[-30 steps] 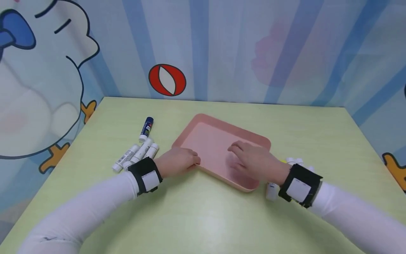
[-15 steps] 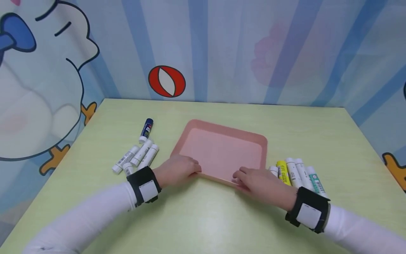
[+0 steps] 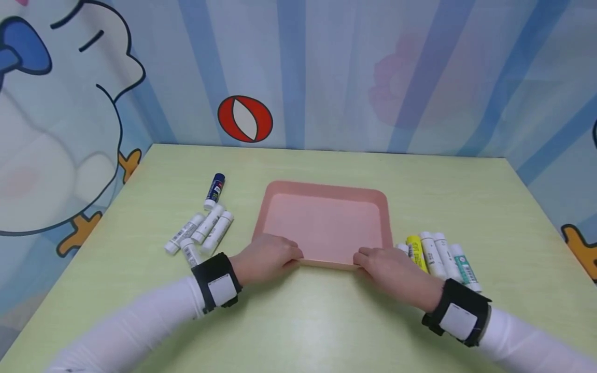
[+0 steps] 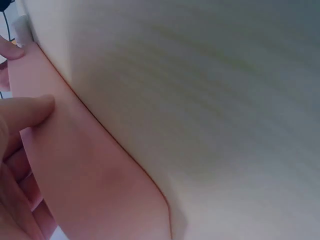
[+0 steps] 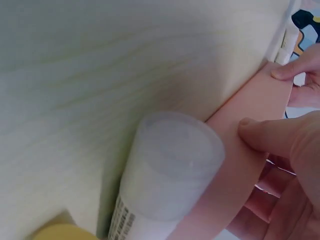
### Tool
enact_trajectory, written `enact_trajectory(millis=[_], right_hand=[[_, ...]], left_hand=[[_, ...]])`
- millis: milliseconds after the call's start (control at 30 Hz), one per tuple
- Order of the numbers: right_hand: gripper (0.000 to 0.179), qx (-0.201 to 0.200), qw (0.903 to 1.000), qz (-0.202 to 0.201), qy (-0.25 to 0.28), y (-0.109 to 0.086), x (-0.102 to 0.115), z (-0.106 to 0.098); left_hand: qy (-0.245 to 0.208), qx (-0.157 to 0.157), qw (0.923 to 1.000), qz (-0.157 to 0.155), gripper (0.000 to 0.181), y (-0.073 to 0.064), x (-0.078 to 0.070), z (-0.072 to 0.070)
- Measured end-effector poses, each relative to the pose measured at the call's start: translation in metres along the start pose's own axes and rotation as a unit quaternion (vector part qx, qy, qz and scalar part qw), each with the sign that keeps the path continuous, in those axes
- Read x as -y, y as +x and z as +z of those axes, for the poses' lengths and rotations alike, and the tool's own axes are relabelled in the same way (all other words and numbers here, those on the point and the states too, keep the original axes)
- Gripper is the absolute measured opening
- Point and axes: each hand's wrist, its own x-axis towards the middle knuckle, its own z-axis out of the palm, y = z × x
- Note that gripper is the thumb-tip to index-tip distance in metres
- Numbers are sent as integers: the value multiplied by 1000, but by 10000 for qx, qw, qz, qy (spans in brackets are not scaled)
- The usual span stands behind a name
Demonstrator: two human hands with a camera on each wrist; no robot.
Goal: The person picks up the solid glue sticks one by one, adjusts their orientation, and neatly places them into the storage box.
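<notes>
A shallow pink rectangular tray (image 3: pixel 326 223) lies on the table between both hands, its long near side facing me. At its near left corner my left hand (image 3: pixel 268 258) pinches the rim. In the left wrist view the thumb (image 4: pixel 37 111) presses the outer wall while the other fingers go over the rim to the inside. My right hand (image 3: pixel 396 272) grips the near right part of the rim the same way, its thumb (image 5: pixel 257 134) on the outer wall. A white capped glue stick (image 5: pixel 172 165) lies close beside the tray wall near that hand.
Left of the tray lie several white glue sticks (image 3: pixel 216 233) and a dark blue one (image 3: pixel 214 190). On the right, a yellow stick (image 3: pixel 416 253), white ones (image 3: pixel 432 254) and a teal-and-white one (image 3: pixel 466 267) lie side by side. A patterned curtain (image 3: pixel 336 72) stands behind the table.
My right hand has come down from over the tray to its near rim. The tray has turned from slanted to nearly square with the table. My left hand stays on the rim.
</notes>
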Motion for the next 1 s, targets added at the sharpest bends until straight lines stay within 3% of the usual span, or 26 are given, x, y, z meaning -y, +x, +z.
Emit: enact_trajectory(millis=[267,467,1000], right_hand=[[9,-57,9998,103,-154,-3,-2,-2],[10,-227,9995,34,-225,-7,-4,-1],[11,-356,9987,8,-369,-9,-5,1]], left_hand=[[-7,-69,9998,-175,13,3,-11,3],[-50,-178,9998,-120,13,2,-16,5],[-135,-115,9997,-141,9,3,-16,5]])
